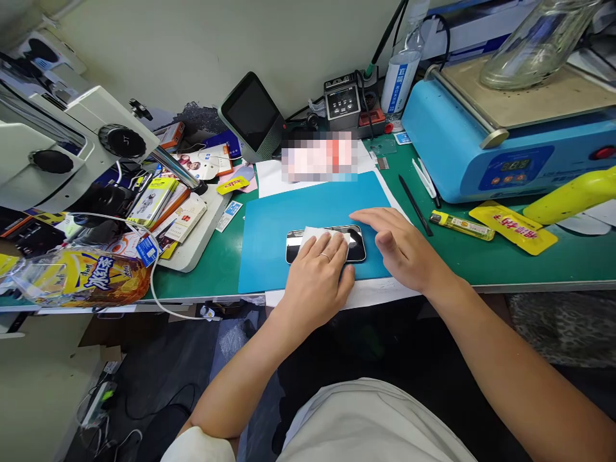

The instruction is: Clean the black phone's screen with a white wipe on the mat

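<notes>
A smartphone (357, 244) lies flat on a blue mat (269, 218), its dark glossy face up. My left hand (320, 276), a ring on one finger, is closed on a folded white wipe (314, 235) and presses it against the phone's face. Part of the wipe and the middle of the phone are hidden under the wipe and fingers. Just right of the phone, my right hand (402, 247) is held open with nothing in it, thumb apart from the fingers.
A microscope (72, 141) and a bottle of iced tea (86, 279) stand left. Behind are a dark-screened device (253, 115) and a soldering station (342, 102). On the right, a blue heating machine (433, 141) carries a glass jar (534, 51); tweezers (426, 179) and a black pen-like tool (414, 205) lie nearby.
</notes>
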Available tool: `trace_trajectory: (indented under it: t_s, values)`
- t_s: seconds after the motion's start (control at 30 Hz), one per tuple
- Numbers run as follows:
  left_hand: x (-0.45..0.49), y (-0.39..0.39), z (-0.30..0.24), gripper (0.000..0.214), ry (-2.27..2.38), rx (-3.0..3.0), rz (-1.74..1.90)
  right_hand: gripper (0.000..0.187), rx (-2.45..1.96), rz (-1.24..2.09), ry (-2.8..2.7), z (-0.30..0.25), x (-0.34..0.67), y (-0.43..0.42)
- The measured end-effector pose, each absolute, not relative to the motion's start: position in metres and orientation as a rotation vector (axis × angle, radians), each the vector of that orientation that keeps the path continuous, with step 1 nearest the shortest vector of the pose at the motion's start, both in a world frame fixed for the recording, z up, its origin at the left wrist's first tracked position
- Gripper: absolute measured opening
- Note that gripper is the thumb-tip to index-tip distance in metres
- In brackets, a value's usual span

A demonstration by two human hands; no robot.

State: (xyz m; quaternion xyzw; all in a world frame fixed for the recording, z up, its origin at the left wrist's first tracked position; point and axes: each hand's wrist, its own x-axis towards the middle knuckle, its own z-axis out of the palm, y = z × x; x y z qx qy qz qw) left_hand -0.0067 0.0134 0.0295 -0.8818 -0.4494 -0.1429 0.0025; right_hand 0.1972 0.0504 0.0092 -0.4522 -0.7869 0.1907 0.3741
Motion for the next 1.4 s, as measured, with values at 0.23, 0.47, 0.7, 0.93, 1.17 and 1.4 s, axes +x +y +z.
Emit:
trace_trajectory:
  t_s: [0.23, 0.47, 0.7, 0.93, 1.17, 1.4]
  values:
    - [-0.009, -0.009, 0.03, 0.041, -1.406, -2.817, -0.442, 0.094, -1.159, 0.505, -2.014, 0.012, 0.198, 0.05]
    - [0.008, 0.025, 0.029, 0.043, -1.374, -2.894, -0.414, 0.09, -1.14, 0.491, -1.984, 0.004, 0.199, 0.052]
    - [0.004, 0.015, 0.032, 0.043, -1.438, -2.886, -0.416, 0.088, -1.14, 0.477, -1.958, 0.0, 0.199, 0.052]
    - [-0.005, -0.007, 0.033, 0.04, -1.458, -2.844, -0.444, 0.087, -1.151, 0.507, -1.954, 0.001, 0.2, 0.05]
    - [0.014, 0.03, 0.029, 0.043, -1.444, -2.839, -0.401, 0.087, -1.149, 0.49, -1.954, -0.002, 0.201, 0.052]
    - [0.008, 0.013, 0.032, 0.04, -1.439, -2.831, -0.474, 0.087, -1.154, 0.488, -1.955, 0.0, 0.199, 0.051]
